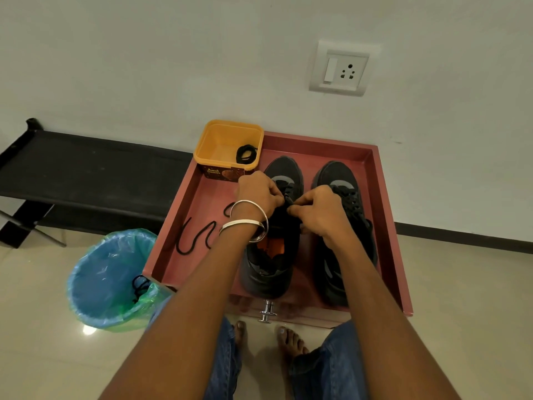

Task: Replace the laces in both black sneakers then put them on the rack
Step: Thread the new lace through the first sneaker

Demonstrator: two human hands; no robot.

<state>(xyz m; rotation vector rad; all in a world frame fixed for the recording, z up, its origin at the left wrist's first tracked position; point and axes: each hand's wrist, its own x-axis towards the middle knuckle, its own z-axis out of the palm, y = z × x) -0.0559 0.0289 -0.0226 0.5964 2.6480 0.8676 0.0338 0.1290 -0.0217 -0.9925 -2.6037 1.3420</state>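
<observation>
Two black sneakers stand side by side in a pink drawer tray [386, 215]. Over the lace area of the left sneaker [268, 272], my left hand [258, 193] and my right hand [320, 210] each pinch a black lace [289, 201]. The right sneaker [343, 180] is laced and partly hidden by my right forearm. A loose black lace [196, 236] snakes across the tray floor to the left. A yellow tub [210, 140] at the tray's back left corner holds a coiled black lace [246, 154].
A blue-lined bin [106, 281] with a black lace inside stands on the floor at the left. A low black rack [86, 166] runs along the wall at the left. My bare feet [288, 339] are under the tray's metal knob [267, 311].
</observation>
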